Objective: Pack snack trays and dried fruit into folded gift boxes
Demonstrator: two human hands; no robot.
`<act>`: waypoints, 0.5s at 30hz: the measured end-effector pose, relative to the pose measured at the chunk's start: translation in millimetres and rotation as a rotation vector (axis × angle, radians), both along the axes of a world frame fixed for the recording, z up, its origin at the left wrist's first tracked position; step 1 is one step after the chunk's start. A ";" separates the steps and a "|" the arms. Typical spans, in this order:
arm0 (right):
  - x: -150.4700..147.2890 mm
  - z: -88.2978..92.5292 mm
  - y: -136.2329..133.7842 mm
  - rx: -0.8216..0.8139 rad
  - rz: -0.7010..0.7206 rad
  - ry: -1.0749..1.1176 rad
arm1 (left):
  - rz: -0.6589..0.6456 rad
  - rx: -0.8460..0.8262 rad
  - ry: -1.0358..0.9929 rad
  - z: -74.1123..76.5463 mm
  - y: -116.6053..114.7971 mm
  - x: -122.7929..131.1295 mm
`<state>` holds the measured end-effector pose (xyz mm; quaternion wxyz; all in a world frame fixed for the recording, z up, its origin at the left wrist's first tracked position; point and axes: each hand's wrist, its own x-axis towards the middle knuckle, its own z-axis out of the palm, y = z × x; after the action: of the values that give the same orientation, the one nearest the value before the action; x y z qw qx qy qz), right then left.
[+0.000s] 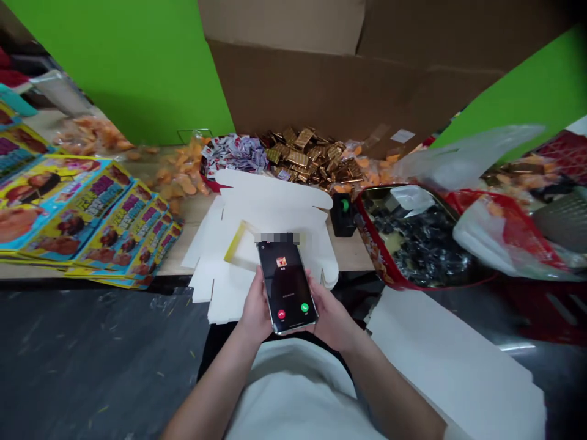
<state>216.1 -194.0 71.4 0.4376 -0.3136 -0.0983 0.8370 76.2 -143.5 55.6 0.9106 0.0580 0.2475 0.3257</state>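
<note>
Between my two hands is a smartphone (pixel 288 284), its screen upward, showing an incoming call with a red and a green button. My left hand (pixel 257 308) is closed around its left edge, and my right hand (pixel 332 315) grips its right edge. Beneath and beyond the phone lies a stack of white flat cardboard box blanks (pixel 275 201). On the stack rests a yellow-edged clear frame or box (pixel 236 241), partly behind the phone. A black tape dispenser (pixel 343 214) with a green core stands just right of the cardboard.
Stacked printed boxes (pixel 92 214) fill the left side. At the back lie small printed sachets (pixel 236 154), gold-wrapped pieces (pixel 312 159) and bagged orange items (pixel 183 171). To the right stands a red-rimmed tin (pixel 422 244) of black wrapped pieces; more white cardboard (pixel 458 360) lies below it.
</note>
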 end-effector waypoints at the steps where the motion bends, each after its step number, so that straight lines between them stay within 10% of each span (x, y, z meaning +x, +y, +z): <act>1: -0.2 1.0 1.0 0.023 0.002 -0.041 | -0.004 -0.003 -0.018 1.0 0.6 0.2; 15: -0.1 -14.1 3.6 0.118 0.055 -0.160 | -0.068 0.010 -0.023 -3.6 6.5 -0.3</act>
<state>216.0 -190.4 57.4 0.4231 -0.3501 -0.1905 0.8137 75.9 -136.9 52.1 0.9236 0.0672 0.2335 0.2966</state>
